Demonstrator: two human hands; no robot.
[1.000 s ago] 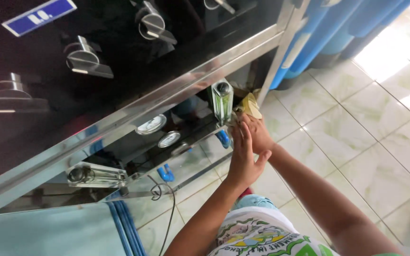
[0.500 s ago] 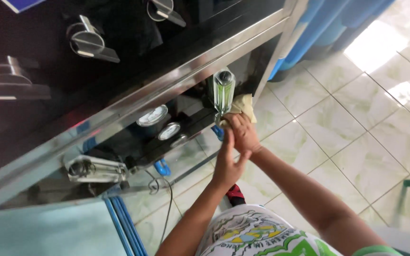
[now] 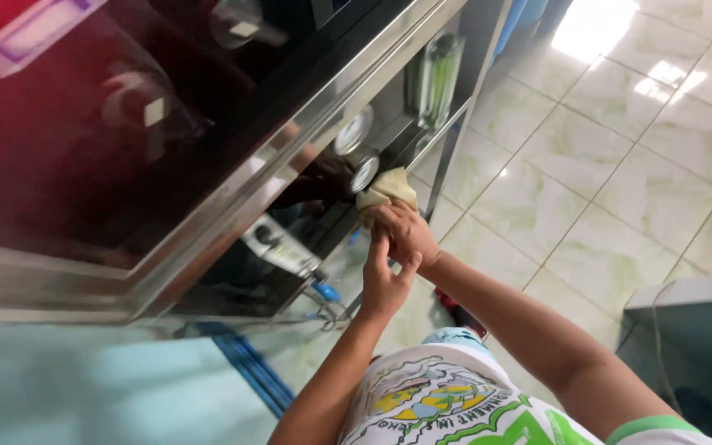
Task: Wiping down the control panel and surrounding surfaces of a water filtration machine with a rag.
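Two hands meet low in front of a glossy black cabinet (image 3: 125,148) edged with a stainless steel rail (image 3: 290,156). Just left of the left hand (image 3: 383,284), clear tubing and a blue fitting (image 3: 327,291) hang under the cabinet. That hand is half open, its fingers lying up against the right hand and gripping nothing of its own. The right hand (image 3: 409,235) is closed around a bunched yellowish cloth (image 3: 386,191), pressed to the panel just below two round pressure gauges (image 3: 358,152). Above and right of the cloth stands a clear upright flow tube (image 3: 438,78); further right lies pale tiled floor (image 3: 587,165). Wiping of the gauge panel looks to be under way; a further pass would call for firm, steady pressure that avoids knocking the gauges.
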